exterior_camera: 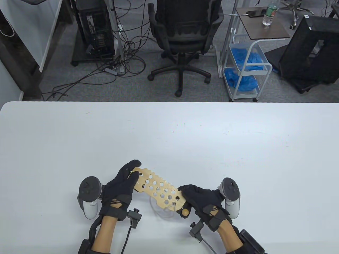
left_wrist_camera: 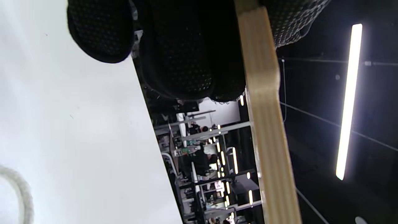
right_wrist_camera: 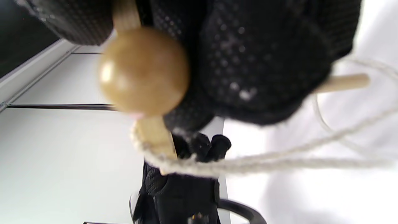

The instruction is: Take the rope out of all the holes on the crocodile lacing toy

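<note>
The wooden crocodile lacing board [exterior_camera: 158, 188] with several round holes is held slanted just above the table. My left hand [exterior_camera: 127, 177] grips its far left end, fingers curled over the edge. My right hand [exterior_camera: 188, 198] grips its near right end. A round wooden bead [exterior_camera: 185, 212] sits against the right fingers, large in the right wrist view [right_wrist_camera: 143, 71]. The thin white rope [exterior_camera: 159, 211] passes through a hole near the right end and loops under the board; in the right wrist view the rope [right_wrist_camera: 248, 161] wraps the board's edge. A wooden stick [right_wrist_camera: 345, 81] pokes out beside the glove.
The white table [exterior_camera: 169, 137] stretches wide beyond the hands. A tracker [exterior_camera: 90, 197] sits on the left hand and another tracker [exterior_camera: 231, 198] on the right. An office chair [exterior_camera: 185, 37] and a cart [exterior_camera: 246, 66] stand past the far edge.
</note>
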`<state>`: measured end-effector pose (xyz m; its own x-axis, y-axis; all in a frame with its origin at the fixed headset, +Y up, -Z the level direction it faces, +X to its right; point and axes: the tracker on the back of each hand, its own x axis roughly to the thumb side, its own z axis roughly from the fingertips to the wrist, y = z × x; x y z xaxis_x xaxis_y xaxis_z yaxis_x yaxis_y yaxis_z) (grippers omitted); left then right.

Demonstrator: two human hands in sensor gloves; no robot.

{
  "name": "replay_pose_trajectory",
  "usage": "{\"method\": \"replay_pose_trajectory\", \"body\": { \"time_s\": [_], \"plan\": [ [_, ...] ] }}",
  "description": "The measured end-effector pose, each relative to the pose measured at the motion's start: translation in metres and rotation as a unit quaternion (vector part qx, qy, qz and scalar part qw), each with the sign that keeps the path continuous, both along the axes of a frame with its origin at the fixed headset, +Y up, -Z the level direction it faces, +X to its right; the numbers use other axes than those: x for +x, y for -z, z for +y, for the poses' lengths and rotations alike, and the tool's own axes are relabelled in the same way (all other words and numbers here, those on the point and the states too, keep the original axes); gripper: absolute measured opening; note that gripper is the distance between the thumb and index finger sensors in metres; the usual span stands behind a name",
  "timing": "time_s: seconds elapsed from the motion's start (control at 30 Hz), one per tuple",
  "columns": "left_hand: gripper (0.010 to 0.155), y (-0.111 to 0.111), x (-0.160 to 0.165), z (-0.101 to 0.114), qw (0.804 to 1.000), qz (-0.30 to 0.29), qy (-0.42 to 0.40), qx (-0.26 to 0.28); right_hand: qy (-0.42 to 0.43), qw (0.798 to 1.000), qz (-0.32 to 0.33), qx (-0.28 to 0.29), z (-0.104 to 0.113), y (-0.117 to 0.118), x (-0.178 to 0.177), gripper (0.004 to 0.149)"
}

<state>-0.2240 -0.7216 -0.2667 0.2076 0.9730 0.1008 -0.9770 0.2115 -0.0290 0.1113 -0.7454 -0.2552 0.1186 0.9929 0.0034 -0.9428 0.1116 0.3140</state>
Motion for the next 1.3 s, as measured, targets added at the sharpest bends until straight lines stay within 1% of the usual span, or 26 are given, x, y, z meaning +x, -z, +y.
{"method": "replay_pose_trajectory", "body": {
  "time_s": [0.1, 0.27, 0.37, 0.43, 0.53, 0.63, 0.8, 1.03, 1.13, 1.3],
  "plan": [
    [0.055, -0.003, -0.001, -0.001, 0.999, 0.036, -0.028, -0.006, 0.001, 0.999, -0.037, 0.021, 0.004, 0.000, 0.006, 0.053],
    [0.055, -0.004, -0.004, -0.004, 0.997, 0.042, -0.063, -0.019, -0.020, 0.997, -0.074, 0.033, 0.005, 0.002, 0.016, 0.051],
    [0.054, -0.004, -0.005, -0.006, 0.997, 0.045, -0.066, -0.023, -0.028, 0.997, -0.048, 0.047, 0.006, 0.003, 0.015, 0.051],
    [0.054, -0.004, -0.004, -0.006, 0.996, 0.041, -0.074, -0.026, -0.029, 0.997, -0.006, 0.065, 0.008, 0.003, 0.009, 0.053],
    [0.055, -0.004, -0.002, -0.007, 0.995, 0.032, -0.091, -0.032, -0.054, 0.993, 0.052, 0.090, 0.011, 0.000, -0.001, 0.057],
    [0.054, -0.004, -0.002, -0.009, 0.994, 0.035, -0.097, -0.036, -0.053, 0.990, 0.098, 0.090, 0.009, -0.002, -0.010, 0.058],
    [0.054, -0.004, 0.001, -0.011, 0.992, 0.027, -0.111, -0.044, -0.076, 0.985, 0.119, 0.100, 0.007, -0.005, -0.016, 0.057],
    [0.055, -0.005, 0.007, -0.011, 0.993, 0.019, -0.109, -0.048, -0.109, 0.977, 0.147, 0.114, 0.007, -0.008, -0.024, 0.056],
    [0.055, -0.006, 0.010, -0.011, 0.993, 0.017, -0.106, -0.049, -0.116, 0.975, 0.147, 0.117, 0.007, -0.009, -0.026, 0.051],
    [0.055, -0.006, 0.011, -0.012, 0.993, 0.010, -0.109, -0.053, -0.112, 0.979, 0.129, 0.116, 0.008, -0.008, -0.024, 0.038]
  ]
}}
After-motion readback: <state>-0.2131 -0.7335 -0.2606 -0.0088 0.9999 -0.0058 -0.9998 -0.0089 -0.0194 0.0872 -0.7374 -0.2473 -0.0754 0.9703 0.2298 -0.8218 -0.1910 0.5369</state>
